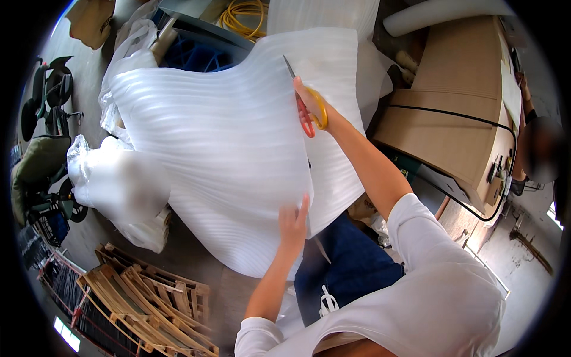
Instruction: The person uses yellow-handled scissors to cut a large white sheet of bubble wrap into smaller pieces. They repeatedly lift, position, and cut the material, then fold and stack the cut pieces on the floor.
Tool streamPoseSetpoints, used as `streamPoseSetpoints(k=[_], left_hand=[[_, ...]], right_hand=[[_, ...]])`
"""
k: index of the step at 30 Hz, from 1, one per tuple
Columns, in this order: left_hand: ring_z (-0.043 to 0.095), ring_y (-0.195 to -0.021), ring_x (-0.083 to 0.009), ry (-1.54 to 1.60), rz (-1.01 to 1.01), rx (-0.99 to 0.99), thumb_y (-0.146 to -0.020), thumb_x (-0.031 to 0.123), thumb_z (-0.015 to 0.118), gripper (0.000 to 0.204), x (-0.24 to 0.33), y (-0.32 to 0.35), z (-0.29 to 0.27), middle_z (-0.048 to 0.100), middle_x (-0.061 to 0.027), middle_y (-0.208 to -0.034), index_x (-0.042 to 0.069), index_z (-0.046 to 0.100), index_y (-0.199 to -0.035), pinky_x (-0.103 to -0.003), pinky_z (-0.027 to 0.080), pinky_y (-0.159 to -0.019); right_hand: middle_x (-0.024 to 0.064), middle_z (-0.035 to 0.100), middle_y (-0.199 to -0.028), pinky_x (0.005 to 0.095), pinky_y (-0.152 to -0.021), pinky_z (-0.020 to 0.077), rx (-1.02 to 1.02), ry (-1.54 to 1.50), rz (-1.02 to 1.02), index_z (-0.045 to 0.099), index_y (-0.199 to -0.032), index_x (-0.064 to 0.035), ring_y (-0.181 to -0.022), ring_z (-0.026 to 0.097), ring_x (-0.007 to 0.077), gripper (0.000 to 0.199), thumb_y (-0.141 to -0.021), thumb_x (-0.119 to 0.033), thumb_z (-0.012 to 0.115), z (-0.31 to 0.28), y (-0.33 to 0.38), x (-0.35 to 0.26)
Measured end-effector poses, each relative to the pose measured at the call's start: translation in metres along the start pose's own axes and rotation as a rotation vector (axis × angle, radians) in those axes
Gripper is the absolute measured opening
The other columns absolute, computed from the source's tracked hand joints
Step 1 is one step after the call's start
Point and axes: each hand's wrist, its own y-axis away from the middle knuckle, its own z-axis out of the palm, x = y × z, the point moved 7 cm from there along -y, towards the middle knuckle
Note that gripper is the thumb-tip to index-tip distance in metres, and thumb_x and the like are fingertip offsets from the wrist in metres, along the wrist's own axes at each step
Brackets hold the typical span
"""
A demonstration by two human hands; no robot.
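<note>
My right hand is closed around scissors with one red and one yellow handle loop. Their pointed blade lies over a large white foam sheet with ribbed ripples, aimed toward its far side. A long edge in the foam runs from the scissors down toward my body, with another white foam piece to its right. Beside the near end of this edge rests my left hand on the sheet. Its fingers look spread, one pointing forward and the others smeared by motion.
Wooden pallets lie at the lower left. A plastic-wrapped bundle is at the left. Behind the foam are a blue crate and a coiled yellow hose. A beige cabinet with a black cable stands right; another person is beyond it.
</note>
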Motion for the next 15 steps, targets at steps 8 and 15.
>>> streamPoseSetpoints(k=[8, 15], left_hand=[[0.039, -0.071, -0.0218, -0.021, -0.160, -0.015, -0.055, -0.014, 0.048, 0.061, -0.021, 0.077, -0.032, 0.037, -0.0064, -0.077, 0.014, 0.057, -0.108, -0.031, 0.036, -0.065], [0.040, -0.072, -0.0224, -0.004, -0.253, 0.072, -0.058, -0.015, 0.047, 0.058, -0.044, 0.110, -0.055, 0.037, -0.0071, -0.079, 0.014, 0.057, -0.108, -0.031, 0.036, -0.066]], right_hand=[[0.0022, 0.039, -0.059, 0.0202, -0.042, 0.0367, -0.001, 0.047, -0.101, 0.042, -0.074, -0.0076, -0.047, 0.038, 0.0087, 0.060, -0.074, -0.067, 0.035, 0.025, -0.001, -0.032], [0.0048, 0.047, -0.063, 0.0240, -0.049, 0.0440, 0.160, -0.233, -0.461, 0.046, -0.086, -0.0041, -0.052, 0.046, 0.0115, 0.050, -0.079, -0.053, 0.045, -0.022, -0.030, -0.141]])
